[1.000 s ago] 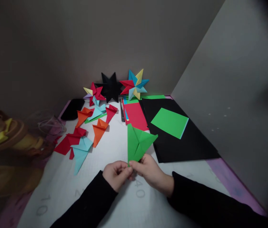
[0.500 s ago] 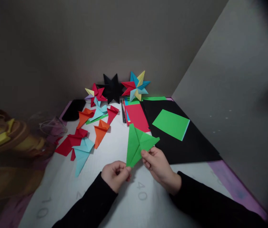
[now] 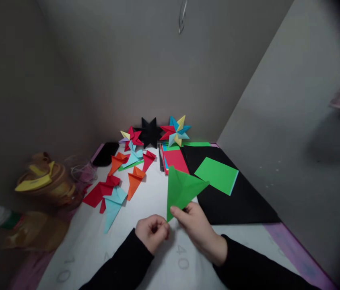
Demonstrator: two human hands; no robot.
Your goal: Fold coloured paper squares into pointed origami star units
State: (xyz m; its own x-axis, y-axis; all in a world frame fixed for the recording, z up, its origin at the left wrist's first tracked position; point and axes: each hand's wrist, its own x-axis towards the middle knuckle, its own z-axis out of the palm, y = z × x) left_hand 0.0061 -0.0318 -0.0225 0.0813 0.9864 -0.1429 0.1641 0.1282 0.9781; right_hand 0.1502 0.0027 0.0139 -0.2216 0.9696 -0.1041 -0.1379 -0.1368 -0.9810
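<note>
My right hand [image 3: 198, 227] pinches a green folded paper [image 3: 183, 187] near its lower point, thumb on the near face. The paper is a kite-like triangle held up over the white table, its smooth side facing me. Just below its bottom tip is my left hand [image 3: 153, 231], fingers curled together. Whether the very tip sits between those fingers is hidden. On the left lie several folded paper pieces: a light blue one [image 3: 114, 205], an orange one [image 3: 135, 181] and a red one [image 3: 102, 191]. Behind my right hand, a green paper sheet [image 3: 218, 175] rests on a black sheet [image 3: 239, 205].
Three paper stars stand against the back wall: a black one [image 3: 151, 132], a multicoloured one [image 3: 176, 131] and a red one [image 3: 132, 137]. A red sheet [image 3: 177, 161] and pens [image 3: 161, 157] lie in the middle. A black phone-like object [image 3: 106, 154] and clay-coloured pots [image 3: 52, 181] are left.
The green folded paper has turned from its creased, flapped side to its smooth side. My right hand has shifted toward its lower tip. The view has tilted upward.
</note>
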